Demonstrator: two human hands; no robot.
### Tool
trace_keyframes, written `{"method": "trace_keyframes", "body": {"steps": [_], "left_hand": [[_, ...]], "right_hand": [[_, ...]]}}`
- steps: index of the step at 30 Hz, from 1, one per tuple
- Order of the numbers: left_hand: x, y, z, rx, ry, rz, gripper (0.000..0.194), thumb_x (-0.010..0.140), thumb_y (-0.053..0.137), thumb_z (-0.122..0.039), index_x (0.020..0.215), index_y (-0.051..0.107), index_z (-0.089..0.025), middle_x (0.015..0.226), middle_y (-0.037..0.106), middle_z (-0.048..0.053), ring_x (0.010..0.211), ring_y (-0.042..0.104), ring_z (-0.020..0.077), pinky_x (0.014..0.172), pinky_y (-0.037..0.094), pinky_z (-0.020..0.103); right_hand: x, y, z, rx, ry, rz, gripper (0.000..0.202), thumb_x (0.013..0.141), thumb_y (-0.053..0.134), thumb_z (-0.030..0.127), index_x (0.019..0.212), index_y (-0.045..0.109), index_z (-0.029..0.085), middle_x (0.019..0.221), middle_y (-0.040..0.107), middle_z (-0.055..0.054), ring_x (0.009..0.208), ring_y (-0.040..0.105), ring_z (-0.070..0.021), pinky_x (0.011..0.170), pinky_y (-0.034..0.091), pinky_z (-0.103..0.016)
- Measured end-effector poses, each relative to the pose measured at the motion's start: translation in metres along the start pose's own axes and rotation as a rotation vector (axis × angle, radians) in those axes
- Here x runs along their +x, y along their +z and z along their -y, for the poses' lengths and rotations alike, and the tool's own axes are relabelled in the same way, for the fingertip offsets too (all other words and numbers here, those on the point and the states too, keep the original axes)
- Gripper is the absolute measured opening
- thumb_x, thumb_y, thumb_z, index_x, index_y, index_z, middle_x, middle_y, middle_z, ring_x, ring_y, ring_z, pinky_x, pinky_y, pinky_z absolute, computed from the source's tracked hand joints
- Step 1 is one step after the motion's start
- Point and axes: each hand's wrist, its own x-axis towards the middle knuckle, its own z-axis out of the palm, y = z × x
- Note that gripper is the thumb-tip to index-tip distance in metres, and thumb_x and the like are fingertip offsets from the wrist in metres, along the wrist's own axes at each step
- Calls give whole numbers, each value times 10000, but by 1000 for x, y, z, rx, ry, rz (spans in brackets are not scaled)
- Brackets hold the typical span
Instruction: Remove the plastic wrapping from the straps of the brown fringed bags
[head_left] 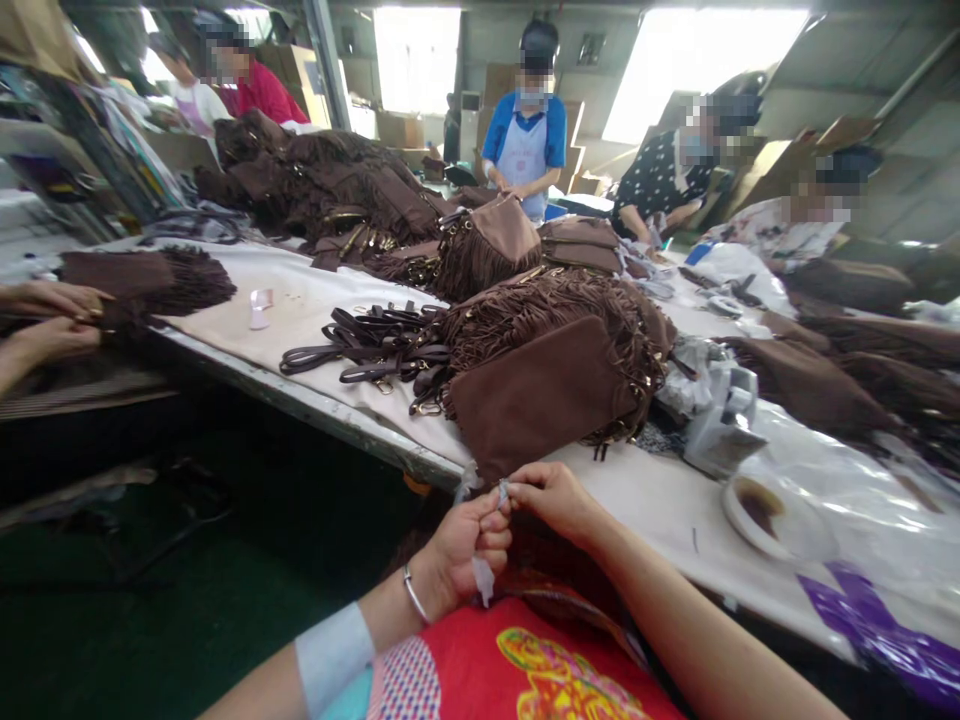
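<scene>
Pinching a small pale piece (503,491) near the fringed bag pile (555,290)

On my feed, the left hand (461,550) is curled, gripping the piece, and the right hand's (551,500) fingertips close on it too, nearer me than the pile. Loose fingertips could drop it out of sight; the plastic scrap (484,578) under the left fingers might snag. Left of the pile, straps (420,355) could tangle; right of it, a knocked dish (742,528) could spill dark contents. The brown pouch (540,395) blocks the pile's near side.
</scene>
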Motion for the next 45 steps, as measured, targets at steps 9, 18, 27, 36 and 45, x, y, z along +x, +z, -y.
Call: {"method": "trace_keyframes", "body": {"steps": [9,18,27,36,45], "left_hand": [[-4,7,2,-50,-83,219,237,924,520,-292,750,475,-138,508,202,-107,373,180,18,361,127,116],[-4,13,9,299,180,42,248,866,609,-376,817,505,-156,546,270,-96,431,175,34,393,123,139],[2,13,25,997,655,-303,330,891,524,-476,777,558,-168,631,478,-26,563,413,97,512,327,218],[0,22,26,768,433,-164,431,869,544,-525,629,426,-187,516,337,-71,430,253,60,414,200,208],[-2,25,10,28,-75,249,202,897,585,-277,790,463,-157,548,199,-113,403,62,15,367,81,103]], "right_hand": [[3,7,-12,3,-86,-14,215,782,548,268,721,731,173,661,672,8,632,553,-147,600,404,-239],[-32,10,-1,-125,59,-578,266,804,529,375,792,702,174,739,694,-47,721,601,-211,691,447,-304],[-40,28,13,-150,4,-465,242,812,597,374,746,752,201,750,682,-47,760,602,-212,738,435,-307],[-29,34,0,720,238,-230,304,672,756,443,674,620,171,512,546,33,463,486,-124,483,366,-250],[-19,29,11,1012,252,-186,396,592,830,392,574,493,185,485,456,66,444,361,-66,425,305,-191]]}}
